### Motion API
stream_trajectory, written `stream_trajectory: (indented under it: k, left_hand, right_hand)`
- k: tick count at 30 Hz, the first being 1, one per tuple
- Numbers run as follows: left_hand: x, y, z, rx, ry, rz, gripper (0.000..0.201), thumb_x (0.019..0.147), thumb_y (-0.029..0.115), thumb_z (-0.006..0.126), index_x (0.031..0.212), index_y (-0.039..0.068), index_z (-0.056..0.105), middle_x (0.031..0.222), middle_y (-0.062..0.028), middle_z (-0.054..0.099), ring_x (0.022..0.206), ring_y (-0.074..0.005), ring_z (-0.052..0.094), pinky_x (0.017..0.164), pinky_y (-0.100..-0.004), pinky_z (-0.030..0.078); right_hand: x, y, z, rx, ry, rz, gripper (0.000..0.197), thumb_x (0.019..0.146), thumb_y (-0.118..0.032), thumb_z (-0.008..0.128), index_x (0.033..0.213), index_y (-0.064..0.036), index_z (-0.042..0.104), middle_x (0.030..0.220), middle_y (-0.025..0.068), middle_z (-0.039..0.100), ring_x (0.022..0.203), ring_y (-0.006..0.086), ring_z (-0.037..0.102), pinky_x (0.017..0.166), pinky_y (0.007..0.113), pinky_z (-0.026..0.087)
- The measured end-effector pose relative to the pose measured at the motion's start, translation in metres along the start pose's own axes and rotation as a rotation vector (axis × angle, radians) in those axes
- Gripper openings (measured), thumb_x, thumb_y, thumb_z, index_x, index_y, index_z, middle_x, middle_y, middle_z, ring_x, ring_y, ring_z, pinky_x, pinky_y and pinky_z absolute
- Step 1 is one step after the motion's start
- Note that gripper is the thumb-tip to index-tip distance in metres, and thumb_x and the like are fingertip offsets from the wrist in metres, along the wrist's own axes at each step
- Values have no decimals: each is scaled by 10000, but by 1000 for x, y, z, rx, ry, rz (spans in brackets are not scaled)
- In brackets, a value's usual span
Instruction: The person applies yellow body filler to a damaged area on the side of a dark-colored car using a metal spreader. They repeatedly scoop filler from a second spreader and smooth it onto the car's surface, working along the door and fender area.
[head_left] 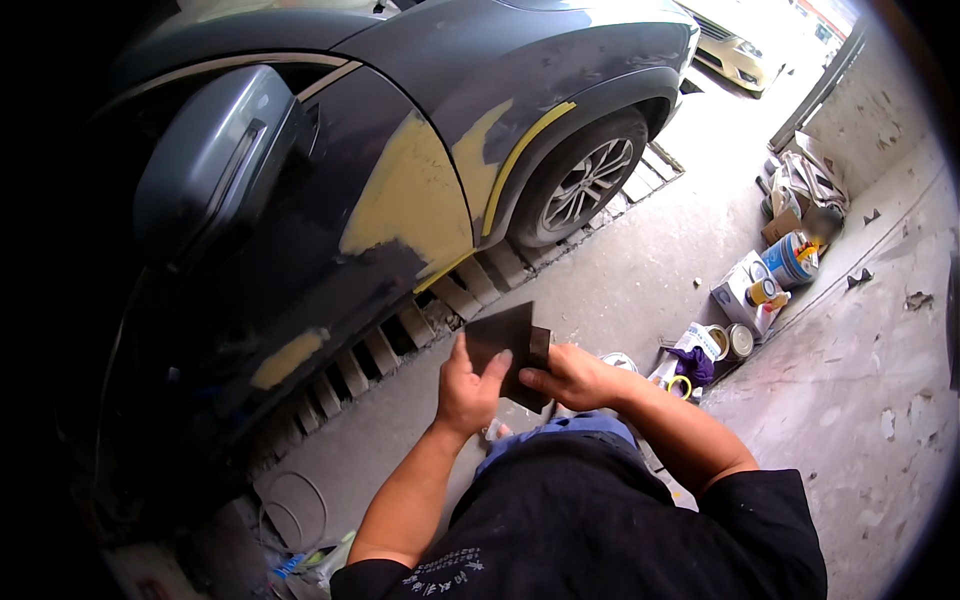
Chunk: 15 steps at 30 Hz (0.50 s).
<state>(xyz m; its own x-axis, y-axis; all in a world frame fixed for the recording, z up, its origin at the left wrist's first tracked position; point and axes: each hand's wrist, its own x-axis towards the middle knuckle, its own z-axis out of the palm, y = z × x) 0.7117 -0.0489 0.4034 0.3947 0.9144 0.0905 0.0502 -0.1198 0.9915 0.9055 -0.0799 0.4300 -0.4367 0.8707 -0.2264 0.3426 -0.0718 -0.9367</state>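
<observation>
In front of my body, my left hand (pixel 466 392) is closed on a dark, matte rectangular sheet that looks like sandpaper (pixel 508 330), its thumb across the face. Close beside it, my right hand (pixel 580 378) grips a dark, narrow sanding block (pixel 541 346), which lies against the sheet's right edge. The fingers behind both things are hidden. Ahead and to the left stands a dark grey car (pixel 400 90); yellowish filler (pixel 405 195) covers part of its front door and fender. Yellow tape (pixel 520 150) runs along the wheel arch.
The wing mirror (pixel 205 160) juts out at left. A slatted floor grate (pixel 380 355) runs beneath the car's side. Along the right wall (pixel 840 400) are a blue can (pixel 788 262), a white box (pixel 748 290) and a purple cloth (pixel 692 366). A thin hose (pixel 322 500) curls at lower left.
</observation>
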Motion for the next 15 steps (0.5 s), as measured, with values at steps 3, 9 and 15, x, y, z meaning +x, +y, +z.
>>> stream_trajectory:
  k: [3,9,15]
  left_hand:
    - [6,4,-1,-336,191,-32,355,947,51,566,1278,-6,452,1208,-94,597,1074,-168,581,968,-305,445]
    - [-1,-3,18,-253,187,-22,410,943,45,569,1319,1,411,1207,-92,583,1078,-169,568,977,-308,434]
    - [4,11,5,279,-3,240,324,912,72,618,1190,-49,504,936,-134,703,845,-193,679,756,-319,530]
  right_hand:
    - [2,17,10,24,204,-206,339,919,-135,564,1231,-25,491,937,231,629,880,406,616,780,435,486]
    - [11,24,35,-122,469,-339,331,926,-134,567,1230,-32,485,1154,237,547,1017,466,542,827,458,474]
    - [6,20,11,-110,66,-193,325,989,-212,474,1251,-19,472,1163,249,566,1061,456,542,895,460,456]
